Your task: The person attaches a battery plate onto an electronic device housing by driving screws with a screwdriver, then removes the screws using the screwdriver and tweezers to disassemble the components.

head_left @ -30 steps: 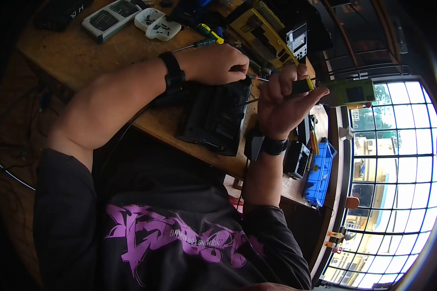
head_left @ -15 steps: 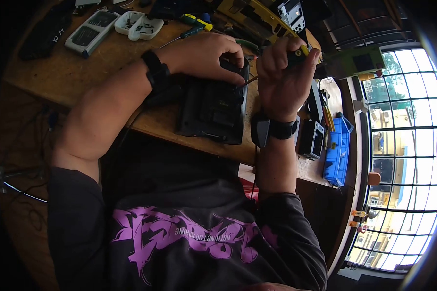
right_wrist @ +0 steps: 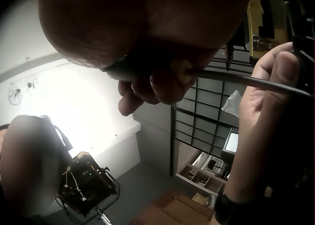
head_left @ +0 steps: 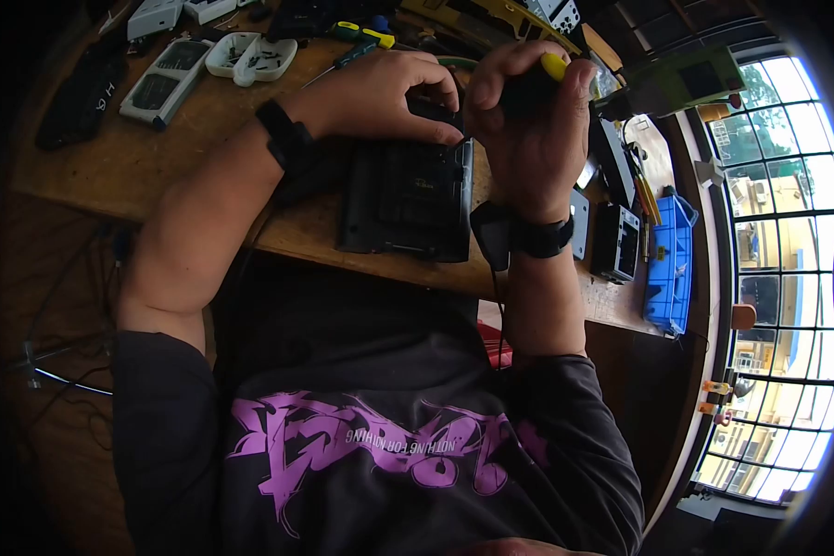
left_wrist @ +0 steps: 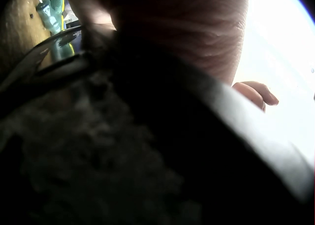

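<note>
A black device (head_left: 408,199) lies at the bench's front edge in the head view. At its far edge my left hand (head_left: 380,97) curls round a dark part, the thumb along the edge. My right hand (head_left: 533,139), beside the device's right edge, grips a screwdriver (head_left: 553,65) whose yellow handle end shows between thumb and fingers. In the right wrist view the metal shaft (right_wrist: 246,80) runs past my left hand (right_wrist: 268,102); its tip is lost in shadow. The left wrist view is mostly dark, with skin of a hand (left_wrist: 192,33) close up.
On the wooden bench (head_left: 213,139) stand a white tray of small screws (head_left: 250,57), a grey-and-white device (head_left: 165,82) and a black case (head_left: 83,102). More screwdrivers (head_left: 357,42) lie behind my left hand. A blue bin (head_left: 669,264) and a black box (head_left: 615,243) are at the right.
My left hand has gone from a closer curl above the device to fingers and thumb spread round its far edge. The shaft, visible earlier in the head view, is now hidden. The head view has shifted.
</note>
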Action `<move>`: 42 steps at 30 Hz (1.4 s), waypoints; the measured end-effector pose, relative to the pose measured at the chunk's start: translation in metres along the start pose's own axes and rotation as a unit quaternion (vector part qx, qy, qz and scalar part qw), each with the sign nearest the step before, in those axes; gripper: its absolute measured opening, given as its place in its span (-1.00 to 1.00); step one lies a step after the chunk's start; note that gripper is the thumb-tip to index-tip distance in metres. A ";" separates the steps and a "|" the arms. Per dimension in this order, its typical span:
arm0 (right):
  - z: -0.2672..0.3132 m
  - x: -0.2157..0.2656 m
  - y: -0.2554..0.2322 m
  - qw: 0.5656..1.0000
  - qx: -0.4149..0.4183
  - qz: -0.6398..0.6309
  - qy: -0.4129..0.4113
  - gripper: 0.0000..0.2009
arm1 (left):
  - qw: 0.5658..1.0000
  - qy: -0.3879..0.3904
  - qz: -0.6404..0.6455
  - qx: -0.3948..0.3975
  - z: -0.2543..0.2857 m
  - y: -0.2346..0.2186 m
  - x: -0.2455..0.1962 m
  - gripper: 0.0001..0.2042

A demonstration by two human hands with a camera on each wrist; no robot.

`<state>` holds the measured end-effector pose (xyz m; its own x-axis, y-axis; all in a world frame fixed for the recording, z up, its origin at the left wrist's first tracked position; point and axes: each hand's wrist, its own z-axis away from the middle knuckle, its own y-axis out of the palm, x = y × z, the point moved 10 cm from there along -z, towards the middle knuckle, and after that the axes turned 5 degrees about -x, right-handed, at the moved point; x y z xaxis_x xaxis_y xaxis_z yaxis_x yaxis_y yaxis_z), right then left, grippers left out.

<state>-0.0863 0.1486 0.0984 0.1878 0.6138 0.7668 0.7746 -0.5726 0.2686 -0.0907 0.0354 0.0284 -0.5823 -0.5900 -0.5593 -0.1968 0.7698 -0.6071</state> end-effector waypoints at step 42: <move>-0.002 -0.016 -0.026 0.988 -0.096 -0.085 0.083 -0.50 | 1.000 -0.002 -0.011 0.015 -0.002 0.002 -0.003 -0.55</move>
<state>-0.1110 0.1529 0.0804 -0.0493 0.6211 0.7821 0.6547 -0.5713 0.4950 -0.0910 0.0392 0.0296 -0.5748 -0.6078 -0.5479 -0.1861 0.7491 -0.6357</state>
